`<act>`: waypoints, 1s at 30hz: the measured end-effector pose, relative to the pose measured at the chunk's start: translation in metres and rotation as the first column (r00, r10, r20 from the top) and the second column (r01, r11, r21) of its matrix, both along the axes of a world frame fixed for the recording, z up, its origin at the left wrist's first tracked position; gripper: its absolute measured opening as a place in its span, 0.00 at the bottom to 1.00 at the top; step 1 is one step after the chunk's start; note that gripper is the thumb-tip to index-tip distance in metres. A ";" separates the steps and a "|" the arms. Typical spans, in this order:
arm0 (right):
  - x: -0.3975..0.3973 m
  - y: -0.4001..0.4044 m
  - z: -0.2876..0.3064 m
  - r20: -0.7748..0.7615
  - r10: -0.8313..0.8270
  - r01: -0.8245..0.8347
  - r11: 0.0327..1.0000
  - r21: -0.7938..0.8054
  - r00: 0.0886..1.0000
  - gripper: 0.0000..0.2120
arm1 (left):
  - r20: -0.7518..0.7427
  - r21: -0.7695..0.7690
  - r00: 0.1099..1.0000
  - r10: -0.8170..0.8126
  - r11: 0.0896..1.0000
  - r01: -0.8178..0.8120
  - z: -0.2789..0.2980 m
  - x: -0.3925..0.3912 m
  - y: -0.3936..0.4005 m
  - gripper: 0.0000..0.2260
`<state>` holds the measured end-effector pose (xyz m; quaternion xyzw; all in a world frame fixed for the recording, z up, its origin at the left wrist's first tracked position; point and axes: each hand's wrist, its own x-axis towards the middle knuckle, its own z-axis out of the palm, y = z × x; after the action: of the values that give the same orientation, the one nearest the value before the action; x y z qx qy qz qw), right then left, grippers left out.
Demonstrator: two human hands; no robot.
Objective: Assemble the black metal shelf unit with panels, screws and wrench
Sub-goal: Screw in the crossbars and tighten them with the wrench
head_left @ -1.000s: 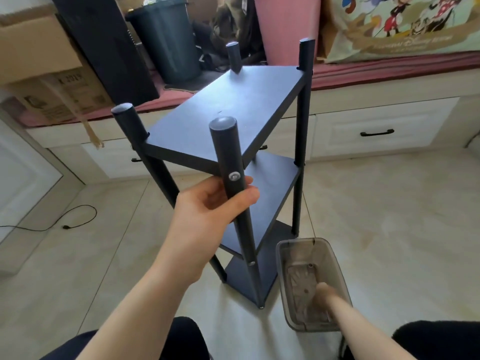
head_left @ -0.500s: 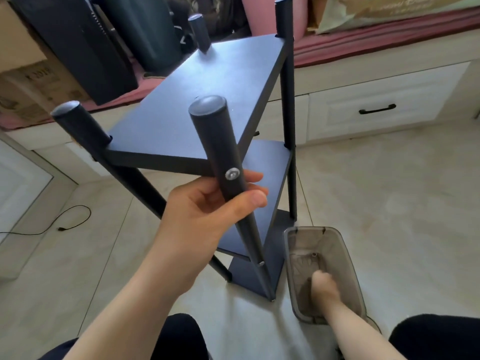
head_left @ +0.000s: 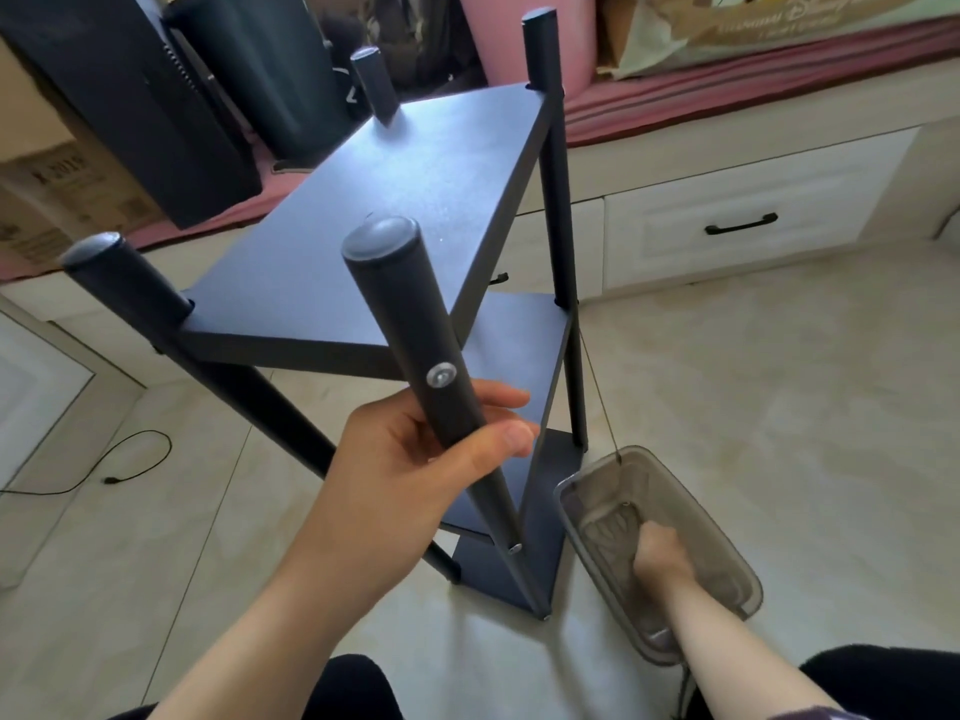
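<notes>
Standing tilted on a pale glossy tile floor (head_left: 753,407), the black shelf unit (head_left: 415,200) fills the middle of the head view: flat matte rectangular panels stacked in tiers, joined at the corners by smooth round metal posts with dull grey caps. The near post (head_left: 410,330) leans toward the camera and carries a shiny round screw head (head_left: 441,377) just below the top panel. The left hand (head_left: 415,475) grips this post right under that screw, thumb across the front and fingers curled round behind. To the right, beside the unit's base, sits a translucent grey plastic bin (head_left: 727,553) with rounded corners and a ribbed bottom. The right hand (head_left: 660,556) reaches down inside it; its fingers are turned away and blurred, so I cannot tell how far they are curled or whether they hold anything. Behind the unit run white drawer fronts (head_left: 727,220) with a black bar handle, topped by a red cushion. A black cable (head_left: 135,459) lies on the floor at left.

Against the frame a second ago, the unit looms larger and nearer, the left hand keeps its grip on the same post, and the right hand sits further back in the bin.
</notes>
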<state>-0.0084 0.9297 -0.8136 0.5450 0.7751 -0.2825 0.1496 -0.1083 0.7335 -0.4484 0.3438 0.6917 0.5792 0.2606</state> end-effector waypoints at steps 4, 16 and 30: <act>0.001 0.019 0.001 -0.053 -0.124 0.126 0.992 0.025 0.991 0.11 | -0.010 -0.001 1.000 -0.009 1.000 0.009 -0.001 -0.002 0.001 0.14; -0.011 0.030 0.000 -0.159 -0.421 0.396 0.903 -0.167 0.893 0.17 | -0.021 0.013 0.999 -0.035 0.999 0.035 -0.005 -0.005 0.000 0.13; -0.051 0.053 0.159 -0.102 0.096 -0.092 0.995 0.044 0.990 0.05 | -0.109 -0.250 0.983 -0.148 0.961 0.117 -0.022 -0.016 -0.009 0.03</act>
<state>-0.0591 0.9825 -0.6543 0.4955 0.8119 -0.2879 0.1116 -0.1244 0.7245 -0.4703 0.3907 0.7479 0.4486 0.2945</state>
